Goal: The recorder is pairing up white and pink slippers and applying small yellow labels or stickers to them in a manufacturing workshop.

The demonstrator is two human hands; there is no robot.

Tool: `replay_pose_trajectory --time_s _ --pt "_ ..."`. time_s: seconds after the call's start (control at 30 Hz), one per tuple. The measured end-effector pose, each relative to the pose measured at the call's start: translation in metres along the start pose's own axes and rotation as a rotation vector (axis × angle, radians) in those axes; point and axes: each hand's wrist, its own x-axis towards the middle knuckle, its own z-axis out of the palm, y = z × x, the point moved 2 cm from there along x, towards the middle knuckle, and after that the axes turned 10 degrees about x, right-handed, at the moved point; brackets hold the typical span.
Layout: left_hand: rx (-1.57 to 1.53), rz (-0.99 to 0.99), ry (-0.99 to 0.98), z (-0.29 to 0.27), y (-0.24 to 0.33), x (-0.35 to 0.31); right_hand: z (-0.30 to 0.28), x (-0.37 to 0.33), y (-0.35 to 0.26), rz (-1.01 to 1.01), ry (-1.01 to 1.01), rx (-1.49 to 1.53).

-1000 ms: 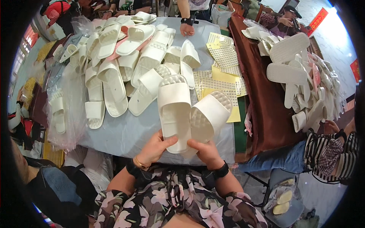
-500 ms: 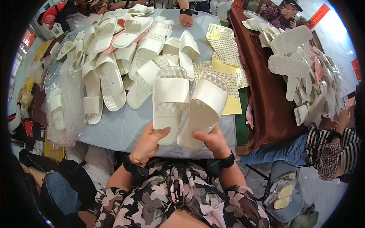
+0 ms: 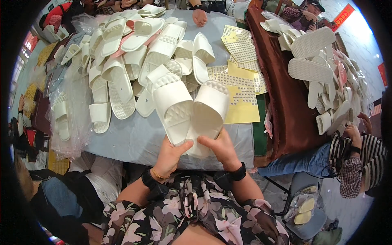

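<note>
My left hand (image 3: pixel 171 154) grips a white slide slipper (image 3: pixel 173 102) at its heel, thumb on top of the sole. Another white slipper (image 3: pixel 211 108) is in my right hand (image 3: pixel 222 149), also pinched near the heel. Both slippers point away from me and tilt up, their heels meeting in the middle. Quilted toe ends show beyond the smooth straps. They are held above the near part of the grey-covered table (image 3: pixel 122 143). The fingers beneath the soles are mostly hidden.
A heap of white slippers (image 3: pixel 134 61) covers the table's far left, beside clear plastic bags (image 3: pixel 73 118). Yellow sticker sheets (image 3: pixel 243 81) lie at right. Beyond a brown-covered table (image 3: pixel 286 94) is another slipper pile (image 3: pixel 322 73). A co-worker's hand (image 3: pixel 199 18) rests at the far edge.
Both slippers have come closer together at the heels, and the left one now leans leftward. The right slipper has shifted left. The far co-worker's hand has turned slightly.
</note>
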Motion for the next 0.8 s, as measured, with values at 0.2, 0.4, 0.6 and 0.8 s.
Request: replay_pose_trajectory --time_s 0.2,0.4,0.6,0.8 --pt "0.132 0.062 0.091 -0.021 -0.029 -0.003 0.000 0.007 0.034 -0.152 0.120 0.070" --pt "0.521 0.017 0.081 -0.041 -0.035 -0.011 -0.030 0.014 0.064 -0.067 0.146 -0.005" --pt "1.437 -0.112 -0.110 -0.050 -0.019 -0.019 -0.031 0.015 0.059 -0.131 0.154 -0.376" --pt "1.472 0.335 0.061 -0.011 0.000 -0.012 -0.026 0.010 0.052 -0.171 0.156 -0.387"
